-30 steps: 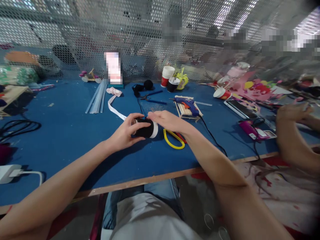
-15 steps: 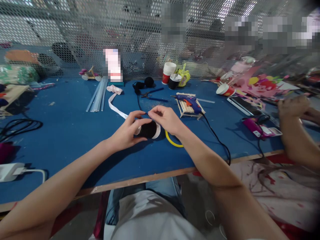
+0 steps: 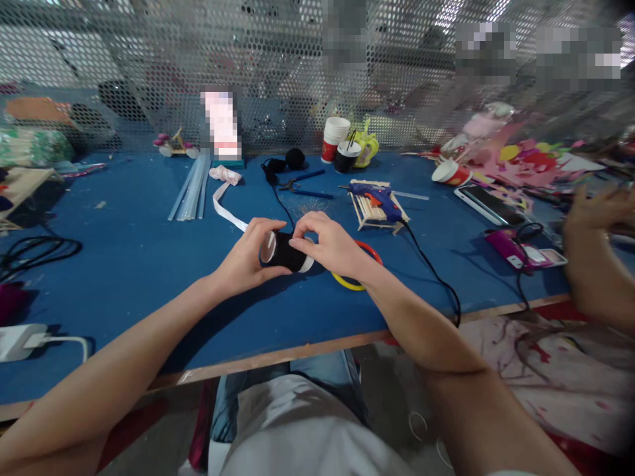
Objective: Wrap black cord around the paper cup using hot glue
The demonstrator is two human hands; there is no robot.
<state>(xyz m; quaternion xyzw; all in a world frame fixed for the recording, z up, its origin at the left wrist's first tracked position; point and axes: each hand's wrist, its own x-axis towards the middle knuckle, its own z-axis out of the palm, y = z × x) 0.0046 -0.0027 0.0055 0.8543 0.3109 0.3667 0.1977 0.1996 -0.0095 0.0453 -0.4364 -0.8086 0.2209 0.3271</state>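
Note:
A paper cup wrapped in black [image 3: 284, 252] lies on its side just above the blue table [image 3: 129, 264], its open mouth facing left. My left hand [image 3: 245, 261] is closed round the cup's left end from below. My right hand [image 3: 331, 246] is closed on its right end, fingertips pressed against the black wrap. A yellow ring and a red ring [image 3: 358, 268] lie on the table under my right wrist. A white ribbon [image 3: 224, 201] runs from behind my left hand toward the back.
A blue glue gun [image 3: 378, 197] rests on a stick rack, its black cable trailing to the table edge. Pliers [image 3: 300, 186], stacked cups [image 3: 340, 142], clear glue sticks [image 3: 191, 188] and a phone [image 3: 489, 203] lie farther back. Another person's arm [image 3: 592, 258] is at right. Mesh wall behind.
My right hand went from flat over the cup, to pinching at its top, to gripping its right end. The cup turned so its open mouth shows at left.

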